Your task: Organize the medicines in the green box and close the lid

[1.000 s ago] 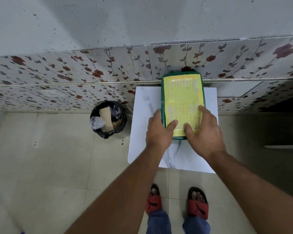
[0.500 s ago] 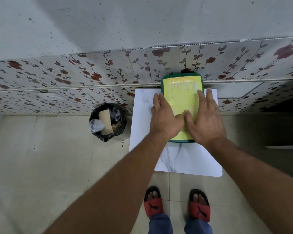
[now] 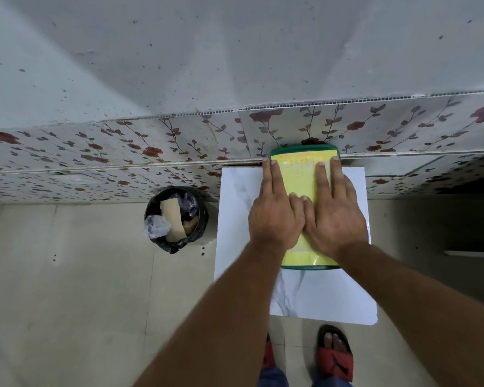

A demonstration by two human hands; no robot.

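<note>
- Pale speckled wall (image 3: 235, 51) across the whole upper half of the frame, with a band of flowered tiles (image 3: 123, 157) below it, running from the left edge to the right edge.
- Beige tiled floor (image 3: 67, 303) filling the lower left and the far right.
- White marbled table (image 3: 327, 300) right of centre, its far edge against the flowered tiles.
- Green box (image 3: 305, 148) lying on that table, pushed up to the tiles at centre right; lid (image 3: 301, 177) down, its yellow printed top facing up, green rim showing at the far and near ends.
- Black bin (image 3: 176, 219) on the floor just left of the table, lined with a dark bag, holding a tan card and crumpled clear plastic.
- Left hand (image 3: 274, 216) laid flat on the left part of the lid, fingers straight and spread toward the far edge, gripping nothing.
- Right hand (image 3: 336, 216) laid flat on the right part of the lid, fingers likewise stretched out, palm down, gripping nothing.
- Thumbs touching each other at the middle of the lid.
- Red and black sandals (image 3: 334, 358) on two feet at the bottom edge, below the table.
</note>
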